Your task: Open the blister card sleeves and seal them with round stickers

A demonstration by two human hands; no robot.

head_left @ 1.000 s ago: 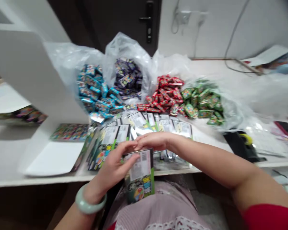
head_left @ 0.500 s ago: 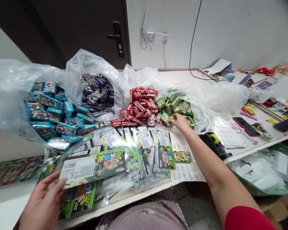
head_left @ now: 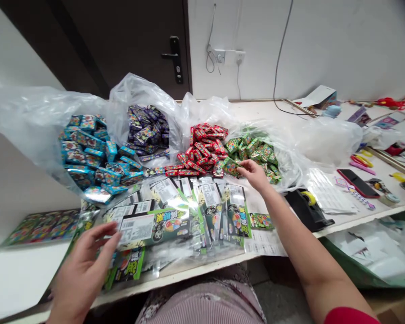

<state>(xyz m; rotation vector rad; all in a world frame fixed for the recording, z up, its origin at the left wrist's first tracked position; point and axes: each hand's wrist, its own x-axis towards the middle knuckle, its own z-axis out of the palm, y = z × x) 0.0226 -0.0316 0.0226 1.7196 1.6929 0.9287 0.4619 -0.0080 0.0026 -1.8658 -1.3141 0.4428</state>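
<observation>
Hands well apart here! The left hand (head_left: 84, 274), fingers spread, sits right at the end of a large flat packet (head_left: 151, 229). Beyond that packet, the right hand (head_left: 254, 174) reaches the green candies (head_left: 253, 153), fingertips at a small green packet (head_left: 231, 166), grip unclear. Blue candies (head_left: 94, 153), purple candies (head_left: 146, 130) and red candies (head_left: 204, 148) are heaped alongside.

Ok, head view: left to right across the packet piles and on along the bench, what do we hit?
blue packets → dark purple packets → red packets → green packets → black tape dispenser → smartphone
</observation>
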